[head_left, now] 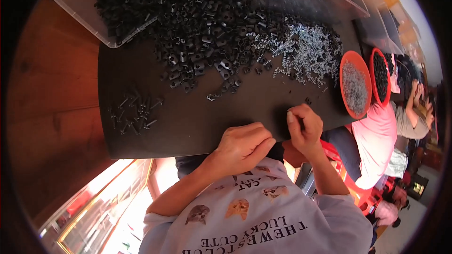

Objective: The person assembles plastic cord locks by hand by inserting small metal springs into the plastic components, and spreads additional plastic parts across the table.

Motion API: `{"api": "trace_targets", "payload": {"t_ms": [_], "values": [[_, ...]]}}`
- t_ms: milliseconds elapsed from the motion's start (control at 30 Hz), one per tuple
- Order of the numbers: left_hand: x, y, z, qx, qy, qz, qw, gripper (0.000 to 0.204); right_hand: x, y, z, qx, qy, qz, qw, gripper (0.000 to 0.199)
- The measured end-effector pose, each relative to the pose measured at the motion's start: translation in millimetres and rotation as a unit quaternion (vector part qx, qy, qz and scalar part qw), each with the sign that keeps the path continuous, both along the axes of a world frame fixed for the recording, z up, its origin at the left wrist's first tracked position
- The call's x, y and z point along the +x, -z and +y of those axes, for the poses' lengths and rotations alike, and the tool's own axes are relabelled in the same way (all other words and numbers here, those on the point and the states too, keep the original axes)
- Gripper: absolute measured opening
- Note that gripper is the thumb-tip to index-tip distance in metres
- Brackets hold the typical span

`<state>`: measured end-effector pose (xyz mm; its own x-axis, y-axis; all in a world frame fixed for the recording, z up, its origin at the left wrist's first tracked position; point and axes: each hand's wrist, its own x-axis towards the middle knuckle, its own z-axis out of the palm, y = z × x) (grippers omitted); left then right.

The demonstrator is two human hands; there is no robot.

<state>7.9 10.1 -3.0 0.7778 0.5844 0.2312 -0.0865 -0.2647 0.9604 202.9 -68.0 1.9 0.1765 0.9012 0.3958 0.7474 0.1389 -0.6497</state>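
Both my hands are above the near edge of the dark table (pixel 197 127). My left hand (pixel 245 146) is curled closed, its thumb pressed along the fingers. A short gap to its right, my right hand (pixel 307 127) is also closed, thumb against the bent index finger; anything inside either hand is hidden. Beyond them spreads a heap of small black ring-shaped plastic parts (pixel 202 37). A pile of silver coil springs (pixel 308 54) lies at its right. Several thin black pins with wider heads (pixel 134 113) lie loose at the table's left.
An orange-red bowl of fine silver pieces (pixel 346 63) stands at the right edge, beside a red bowl of black parts (pixel 374 56). Clear plastic bins (pixel 113 43) stand at the back. A person in pink (pixel 376 136) sits to the right; other people are farther off.
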Motion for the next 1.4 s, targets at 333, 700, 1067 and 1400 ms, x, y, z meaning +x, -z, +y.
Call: {"api": "trace_targets", "payload": {"t_ms": [333,700,1067,1400], "values": [[-0.9,7.7,3.9,-0.023,0.026,-0.016,0.999,0.008,-2.7,-4.5,5.4,-0.029,-0.012,-0.019,0.999,0.012],[1.2,4.2,2.9,0.014,0.016,-0.005,1.0,0.005,5.8,-3.6,4.1,-0.015,-0.071,0.028,0.997,0.01],[-4.9,1.2,-1.2,-0.002,-0.005,-0.01,1.0,0.011,6.9,-3.9,0.9,0.014,-0.105,0.062,0.992,0.002],[-2.9,-1.9,-8.0,0.036,-0.004,-0.011,0.999,0.021,-5.9,-5.8,25.8,0.054,-0.129,0.076,0.987,0.012]]}}
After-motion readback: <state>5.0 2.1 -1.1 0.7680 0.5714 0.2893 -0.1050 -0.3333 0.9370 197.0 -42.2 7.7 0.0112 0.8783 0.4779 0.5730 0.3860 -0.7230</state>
